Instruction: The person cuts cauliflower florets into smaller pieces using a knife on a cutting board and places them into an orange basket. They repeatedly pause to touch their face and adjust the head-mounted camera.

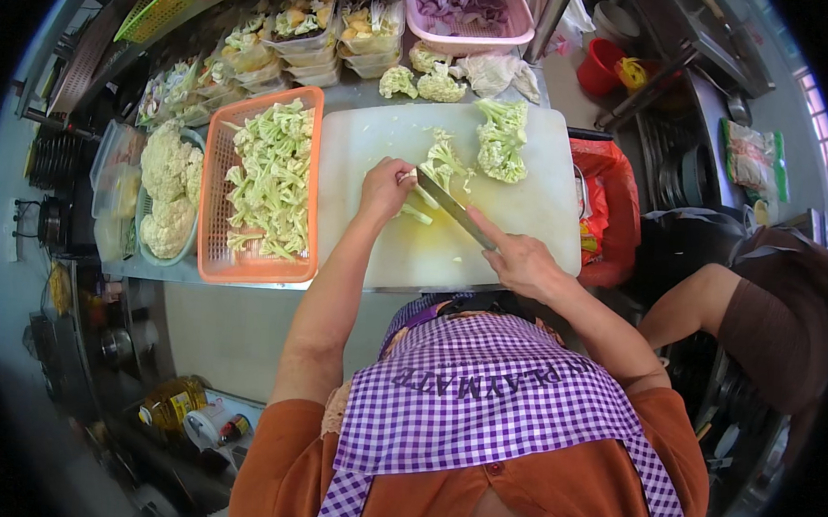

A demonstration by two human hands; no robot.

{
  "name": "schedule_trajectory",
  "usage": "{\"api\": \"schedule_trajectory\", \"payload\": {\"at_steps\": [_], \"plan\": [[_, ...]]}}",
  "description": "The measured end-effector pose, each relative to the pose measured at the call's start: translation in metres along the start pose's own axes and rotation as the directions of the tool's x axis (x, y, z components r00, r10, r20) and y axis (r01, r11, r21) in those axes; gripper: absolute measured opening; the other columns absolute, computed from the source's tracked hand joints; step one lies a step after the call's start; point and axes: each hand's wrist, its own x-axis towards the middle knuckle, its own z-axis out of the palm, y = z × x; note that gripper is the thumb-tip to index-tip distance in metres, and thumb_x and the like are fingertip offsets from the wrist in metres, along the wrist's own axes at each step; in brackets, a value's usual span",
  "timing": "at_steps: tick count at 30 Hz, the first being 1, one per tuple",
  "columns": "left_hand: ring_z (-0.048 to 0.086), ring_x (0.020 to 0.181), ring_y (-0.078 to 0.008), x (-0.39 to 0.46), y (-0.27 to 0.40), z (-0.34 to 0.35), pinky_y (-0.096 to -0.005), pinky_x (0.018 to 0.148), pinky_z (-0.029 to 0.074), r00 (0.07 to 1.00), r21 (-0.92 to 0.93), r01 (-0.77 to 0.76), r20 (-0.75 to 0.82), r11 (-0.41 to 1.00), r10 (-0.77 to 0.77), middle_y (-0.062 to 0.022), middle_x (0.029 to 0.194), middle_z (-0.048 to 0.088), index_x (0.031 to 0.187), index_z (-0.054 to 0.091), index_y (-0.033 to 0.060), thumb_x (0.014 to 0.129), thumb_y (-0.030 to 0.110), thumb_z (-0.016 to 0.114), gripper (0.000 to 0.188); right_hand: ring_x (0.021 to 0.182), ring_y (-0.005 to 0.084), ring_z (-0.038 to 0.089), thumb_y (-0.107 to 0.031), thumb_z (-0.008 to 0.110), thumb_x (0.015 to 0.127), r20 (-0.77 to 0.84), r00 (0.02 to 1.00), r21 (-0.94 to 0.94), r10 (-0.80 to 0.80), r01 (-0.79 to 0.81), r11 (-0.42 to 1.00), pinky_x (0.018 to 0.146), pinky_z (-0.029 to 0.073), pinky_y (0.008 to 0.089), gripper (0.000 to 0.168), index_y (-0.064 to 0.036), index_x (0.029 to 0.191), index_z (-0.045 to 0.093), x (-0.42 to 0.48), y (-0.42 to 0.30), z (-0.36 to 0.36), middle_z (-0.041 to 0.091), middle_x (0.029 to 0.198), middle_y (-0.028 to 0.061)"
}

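Observation:
My right hand (529,266) grips a kitchen knife (456,210), index finger laid along the blade, which slants up and left over the white cutting board (350,132). At the blade's far end, the bent fingers of my left hand (385,188) pinch a small cauliflower piece, mostly hidden by the fingers. Cut cauliflower florets (444,155) lie just beyond the blade, and a loose stem piece (416,214) lies on its near side. A larger cauliflower chunk (502,142) rests at the board's upper right.
Left of the board, an orange plastic basket (310,183) holds cut florets. Whole cauliflower heads (166,161) fill a bowl beyond it. Filled plastic tubs (305,49) and a pink basket of sliced onion (520,43) stand behind. A red-lined bin (620,213) and another person's arm (692,301) are at right.

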Motion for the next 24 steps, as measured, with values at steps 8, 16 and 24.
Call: {"api": "schedule_trajectory", "payload": {"at_steps": [8,16,24], "plan": [[0.061,0.075,-0.0213,-0.003,0.002,0.006,-0.0311,0.069,0.049,0.999,0.031,0.031,-0.014,0.999,-0.031,-0.0087,0.087,0.061,0.092,0.067,0.0049,0.081,0.011,0.069,0.013,0.077,0.044,0.061,-0.016,0.052,0.09,-0.013,1.0,0.183,-0.026,0.027,0.983,0.074,0.048,0.0495,0.074,-0.028,0.151,0.012,0.007,0.02,0.02,0.063,0.082,0.027],[0.059,0.096,-0.0266,-0.016,-0.029,-0.01,-0.0347,0.084,0.048,0.975,-0.373,0.182,-0.052,0.91,-0.216,-0.0123,0.105,0.059,0.132,0.044,0.005,0.075,0.013,0.071,0.063,0.07,0.0375,0.06,-0.012,0.052,0.091,0.137,0.976,0.526,0.168,-0.215,0.823,0.074,0.049,0.0419,0.073,-0.026,0.152,0.014,0.009,0.009,-0.001,0.06,0.074,0.0224],[0.015,0.141,-0.0385,-0.064,0.016,-0.014,-0.0523,0.108,0.027,0.952,0.223,-0.292,-0.023,0.93,0.305,-0.0196,0.153,0.012,0.147,0.023,0.0115,0.063,0.013,0.079,0.101,0.074,0.0386,0.063,-0.016,0.05,0.089,-0.304,0.952,0.121,0.04,-0.003,0.993,0.073,0.048,0.0482,0.072,-0.028,0.151,0.015,0.007,0.038,0.009,0.063,0.079,0.0248]]}}
